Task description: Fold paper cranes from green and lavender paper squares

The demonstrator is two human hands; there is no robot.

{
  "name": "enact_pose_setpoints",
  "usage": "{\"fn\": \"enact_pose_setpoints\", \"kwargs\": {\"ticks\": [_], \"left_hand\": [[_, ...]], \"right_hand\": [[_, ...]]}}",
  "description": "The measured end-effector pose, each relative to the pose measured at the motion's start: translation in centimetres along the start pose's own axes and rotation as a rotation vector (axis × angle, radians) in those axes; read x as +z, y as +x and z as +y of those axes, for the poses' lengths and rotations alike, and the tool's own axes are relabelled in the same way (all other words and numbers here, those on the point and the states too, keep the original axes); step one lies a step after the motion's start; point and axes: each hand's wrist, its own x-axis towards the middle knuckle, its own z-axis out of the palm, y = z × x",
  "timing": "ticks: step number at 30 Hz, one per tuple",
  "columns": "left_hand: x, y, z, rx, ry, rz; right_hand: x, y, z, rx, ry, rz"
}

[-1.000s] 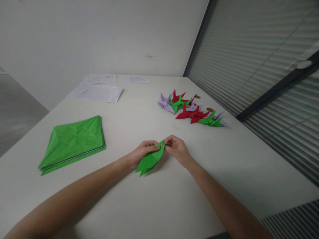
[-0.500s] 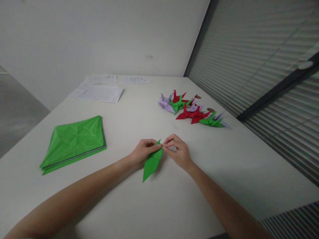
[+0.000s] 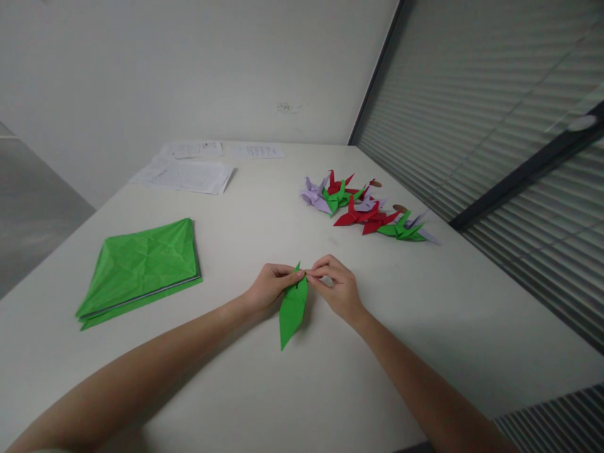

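A folded green paper piece, narrow and pointed toward me, lies on the white table. My left hand pinches its far tip from the left with closed fingers. From the right, my right hand pinches the same tip, fingertips pressed together against the left hand's. Both forearms rest low over the table.
A stack of green paper sheets lies at the left. Several folded paper cranes in red, green and lilac sit at the far right. Printed white papers lie at the back. Slatted blinds run along the right side.
The green piece has turned so its long point now aims almost straight toward me instead of down-left. Both hands stayed at its far tip, fingers drawn closer together.
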Motion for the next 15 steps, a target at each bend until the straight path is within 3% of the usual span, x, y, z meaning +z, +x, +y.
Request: {"fn": "enact_pose_setpoints", "kwargs": {"ticks": [11,15], "left_hand": [[0.53,-0.3,0.69,0.163,0.154,0.059],[0.34,-0.3,0.9,0.297,0.279,0.071]], "right_hand": [[0.28,-0.07,-0.75,-0.023,-0.094,0.054],[0.43,-0.07,-0.67,0.054,-0.008,0.062]]}}
